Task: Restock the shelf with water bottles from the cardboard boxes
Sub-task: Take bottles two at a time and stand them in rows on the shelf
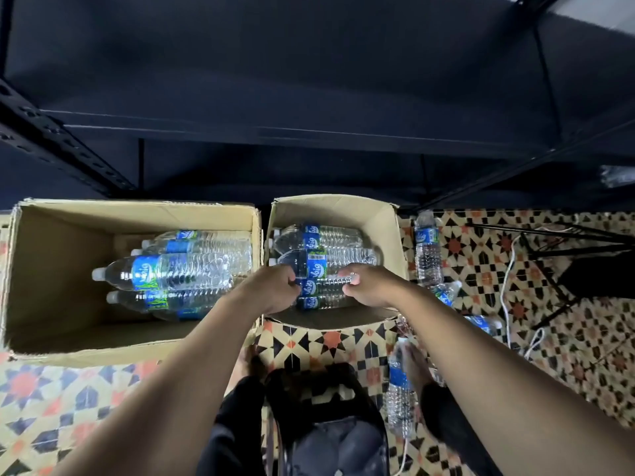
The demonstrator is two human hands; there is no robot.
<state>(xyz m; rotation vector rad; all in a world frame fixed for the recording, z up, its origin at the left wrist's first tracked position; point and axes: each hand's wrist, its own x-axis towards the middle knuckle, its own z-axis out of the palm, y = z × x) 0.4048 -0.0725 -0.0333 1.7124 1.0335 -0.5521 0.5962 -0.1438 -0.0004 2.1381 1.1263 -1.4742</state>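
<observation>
Patterned tile floor (343,348) under dark metal shelf (275,132), 2 open cardboard boxes: left box (51,269) showing approx 5 bottles, right box (385,228) approx 4, 4 loose bottles lying on floor at right, left hand (271,288) & right hand (369,285) both reaching into right box, fingers curling round one water bottle (321,281).

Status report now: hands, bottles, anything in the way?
Left hand and right hand both gripping one bottle inside the right box. Shelf bare. Loose bottles on floor, right side.
</observation>
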